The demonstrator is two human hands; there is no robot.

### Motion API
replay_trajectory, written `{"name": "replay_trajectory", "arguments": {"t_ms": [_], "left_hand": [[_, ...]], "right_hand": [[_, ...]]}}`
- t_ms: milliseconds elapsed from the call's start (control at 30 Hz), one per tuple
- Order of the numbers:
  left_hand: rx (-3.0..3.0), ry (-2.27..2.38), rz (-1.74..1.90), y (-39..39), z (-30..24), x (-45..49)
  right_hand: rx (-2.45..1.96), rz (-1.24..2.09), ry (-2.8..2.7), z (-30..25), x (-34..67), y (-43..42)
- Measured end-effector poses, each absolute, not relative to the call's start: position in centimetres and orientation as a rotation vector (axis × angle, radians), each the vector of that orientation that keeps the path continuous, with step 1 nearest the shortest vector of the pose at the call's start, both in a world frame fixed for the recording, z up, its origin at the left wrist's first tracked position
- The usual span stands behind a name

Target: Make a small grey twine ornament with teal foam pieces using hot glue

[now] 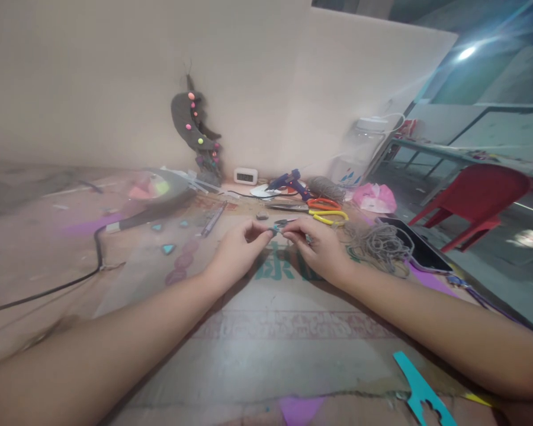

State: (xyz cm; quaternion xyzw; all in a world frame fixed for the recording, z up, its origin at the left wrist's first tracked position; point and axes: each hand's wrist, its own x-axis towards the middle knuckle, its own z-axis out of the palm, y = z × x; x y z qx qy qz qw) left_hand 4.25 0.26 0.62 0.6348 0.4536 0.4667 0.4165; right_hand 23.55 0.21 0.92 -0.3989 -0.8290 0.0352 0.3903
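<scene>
Over the middle of the table, my left hand (245, 247) and my right hand (320, 245) nearly meet, each closed in a pinch. A small teal piece (276, 229) shows at my left fingertips. Whatever the right fingertips pinch is too small to make out. Just beyond lie orange-handled scissors (324, 204) and a yellow-handled tool (331, 217), its tip partly hidden behind my right hand. Several small teal triangles (167, 249) rest to the left of my left hand. Loose grey yarn (384, 244) is heaped to the right of my right hand.
At the back are a blue glue gun (291, 181), white digital clock (246, 176), yarn ball (326, 189) and clear jug (359, 148). A smartphone (420, 248) lies right; a teal cut-out (421, 387) lies near the front. A black cable (98, 248) runs left. A crescent ornament (184, 121) hangs behind.
</scene>
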Motion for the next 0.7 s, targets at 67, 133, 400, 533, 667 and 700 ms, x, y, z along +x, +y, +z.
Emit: {"name": "replay_trajectory", "arguments": {"t_ms": [67, 133, 400, 533, 667, 700], "left_hand": [[1.603, 1.134, 1.164, 0.21, 0.66, 4.27], [1.609, 1.136, 1.149, 0.14, 0.69, 4.28], [1.586, 1.126, 1.131, 0.05, 0.77, 4.31], [1.525, 1.051, 1.066, 0.07, 0.71, 4.27], [1.483, 0.975, 1.054, 0.13, 0.66, 4.3], [1.475, 0.957, 1.053, 0.13, 0.66, 4.33]], "right_hand": [[-1.008, 0.095, -2.106, 0.85, 23.61, 0.29], [-1.016, 0.102, -2.102, 0.78, 23.62, 0.36], [-1.133, 0.182, -2.057, 0.89, 23.34, 0.43], [-1.128, 0.227, -2.064, 1.04, 23.23, 0.32], [-1.146, 0.256, -2.054, 1.18, 23.18, 0.23], [-1.15, 0.263, -2.049, 1.2, 23.16, 0.23]]}}
